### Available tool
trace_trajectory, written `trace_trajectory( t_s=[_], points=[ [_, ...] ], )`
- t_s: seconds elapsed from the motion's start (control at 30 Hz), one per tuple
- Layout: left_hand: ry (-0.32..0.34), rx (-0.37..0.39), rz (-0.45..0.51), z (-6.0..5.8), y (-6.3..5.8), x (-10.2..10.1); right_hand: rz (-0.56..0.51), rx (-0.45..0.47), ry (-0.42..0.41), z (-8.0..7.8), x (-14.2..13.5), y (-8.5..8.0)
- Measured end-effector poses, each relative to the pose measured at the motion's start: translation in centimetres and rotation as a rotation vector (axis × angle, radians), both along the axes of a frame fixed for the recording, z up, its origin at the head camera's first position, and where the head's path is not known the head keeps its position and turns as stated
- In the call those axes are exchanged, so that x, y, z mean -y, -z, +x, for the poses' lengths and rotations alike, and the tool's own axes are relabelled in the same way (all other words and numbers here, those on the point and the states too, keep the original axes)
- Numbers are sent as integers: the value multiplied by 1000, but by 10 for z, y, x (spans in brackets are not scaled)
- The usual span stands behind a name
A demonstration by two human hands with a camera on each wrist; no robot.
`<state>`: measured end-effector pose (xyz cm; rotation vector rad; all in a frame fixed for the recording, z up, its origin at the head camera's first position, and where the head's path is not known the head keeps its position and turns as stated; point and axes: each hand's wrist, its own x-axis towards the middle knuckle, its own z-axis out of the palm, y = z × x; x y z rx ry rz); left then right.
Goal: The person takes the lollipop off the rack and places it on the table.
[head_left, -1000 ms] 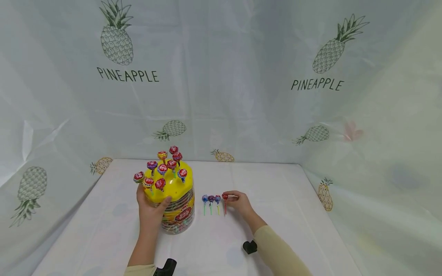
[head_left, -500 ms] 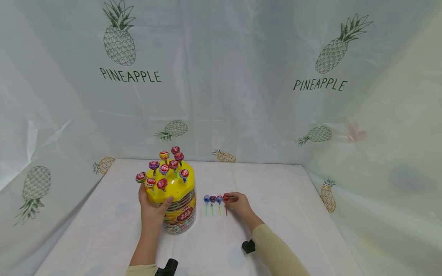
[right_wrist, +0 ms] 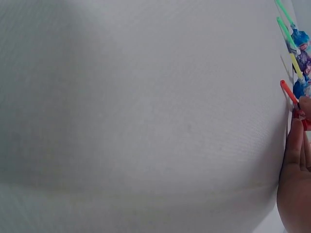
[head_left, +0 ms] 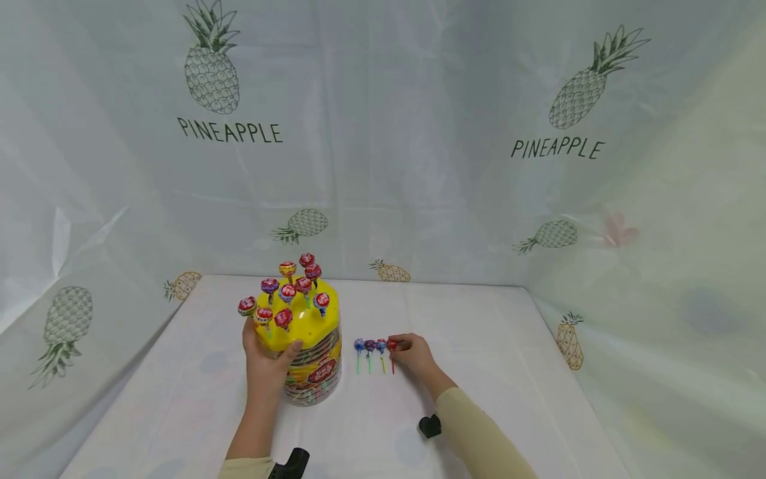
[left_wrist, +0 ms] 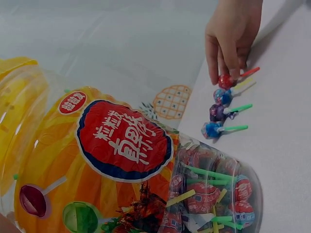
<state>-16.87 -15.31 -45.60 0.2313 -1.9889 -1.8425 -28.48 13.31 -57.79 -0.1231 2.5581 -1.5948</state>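
My left hand (head_left: 265, 369) grips a clear plastic candy jar (head_left: 320, 372) near its yellow lid (head_left: 311, 324), thumb at the front, other fingers mostly hidden behind. Several wrapped lollipops (head_left: 284, 319) stand upright in the lid. To the jar's right, my right hand (head_left: 415, 354) pinches a red lollipop (left_wrist: 225, 81) by its head, its red stick (head_left: 393, 364) pointing toward me. Beside it lie three more lollipops in a row: a blue one with a yellow stick (left_wrist: 222, 96), a purple one (left_wrist: 217, 112) and a blue one with a green stick (left_wrist: 211, 129).
A white cloth covers the table (head_left: 479, 346). Behind and at the sides hangs a pale curtain (head_left: 407, 166) printed with pineapples. Black wrist devices (head_left: 430, 426) sit by both sleeves. More lollipops (left_wrist: 204, 198) show through the jar's clear wall.
The red lollipop has shifted slightly toward me and closer to the row, my right hand moving with it. My left hand keeps its hold on the jar. The head view has turned slightly left.
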Motion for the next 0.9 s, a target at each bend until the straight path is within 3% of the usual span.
trace_trajectory(
  t_s=[0.37, 0.5, 0.77, 0.9],
  points=[
    [-1, 12, -7, -2, 1, 0, 10, 1, 14, 2, -2, -4],
    [-4, 16, -3, 0, 0, 0, -15, 2, 40, 3, -2, -13],
    [-13, 28, -5, 1, -1, 0, -115, -201, -19, 3, 15, -76],
    [-9, 38, -1, 1, -1, 0, -196, -253, -80, 19, 27, -120]
  ],
)
